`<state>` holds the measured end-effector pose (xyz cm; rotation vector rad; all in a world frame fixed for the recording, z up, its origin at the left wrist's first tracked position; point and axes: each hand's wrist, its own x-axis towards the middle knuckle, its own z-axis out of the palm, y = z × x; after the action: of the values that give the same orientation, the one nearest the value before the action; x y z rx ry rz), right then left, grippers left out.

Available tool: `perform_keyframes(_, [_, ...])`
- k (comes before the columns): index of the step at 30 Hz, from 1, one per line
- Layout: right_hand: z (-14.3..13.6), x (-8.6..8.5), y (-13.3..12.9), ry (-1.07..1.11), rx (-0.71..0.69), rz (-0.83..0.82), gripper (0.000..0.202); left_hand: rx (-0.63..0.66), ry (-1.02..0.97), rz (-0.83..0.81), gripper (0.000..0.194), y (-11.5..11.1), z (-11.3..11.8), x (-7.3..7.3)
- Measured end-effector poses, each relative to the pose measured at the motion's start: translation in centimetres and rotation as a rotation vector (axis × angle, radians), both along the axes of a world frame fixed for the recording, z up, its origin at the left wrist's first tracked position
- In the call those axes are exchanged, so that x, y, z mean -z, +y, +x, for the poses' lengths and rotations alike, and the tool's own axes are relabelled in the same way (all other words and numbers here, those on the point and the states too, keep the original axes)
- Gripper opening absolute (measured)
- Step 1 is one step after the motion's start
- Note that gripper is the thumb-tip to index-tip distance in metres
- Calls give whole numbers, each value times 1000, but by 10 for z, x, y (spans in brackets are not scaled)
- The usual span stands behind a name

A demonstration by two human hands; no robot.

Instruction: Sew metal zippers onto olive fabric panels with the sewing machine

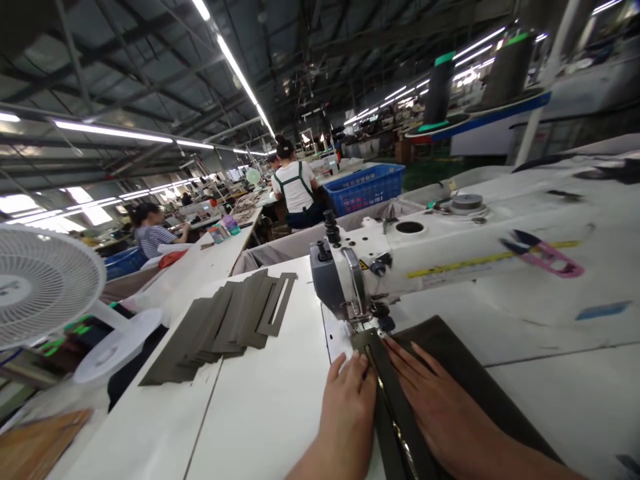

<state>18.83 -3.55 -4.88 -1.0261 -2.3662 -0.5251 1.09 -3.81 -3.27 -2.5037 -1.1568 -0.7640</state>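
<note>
A white sewing machine reaches in from the right, its needle area over the far end of a dark olive strip with a shiny gold zipper line along it. My left hand lies on the strip's left edge, fingers extended toward the presser foot. On the other side, my right hand rests flat with fingers stretched along the strip's right edge. Beneath my right hand spreads a larger dark fabric piece. Neither hand is wrapped around anything.
Overlapping dark olive pieces lie on the white table at left. A white fan stands at far left. Pink-handled snips rest on the machine arm. Beyond are a blue crate and two seated people.
</note>
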Motion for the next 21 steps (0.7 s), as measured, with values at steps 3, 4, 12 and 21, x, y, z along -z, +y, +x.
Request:
perform_keyframes(3, [0,-1,9,-16,-9,23,55,-2,-7,-13,28,10,-1,1])
perform_keyframes(4, [0,-2,12,-16,-16,28,56,-3,-6,-20,27,13,-1,1])
perform_keyframes(12, [3,0,25,-64,-61,-34,57,18,-21,-4,25,24,1,-6])
perform_keyframes(21, [2,-6,23,-45,-48,-49,54,19,1,-36,30,24,2,-5])
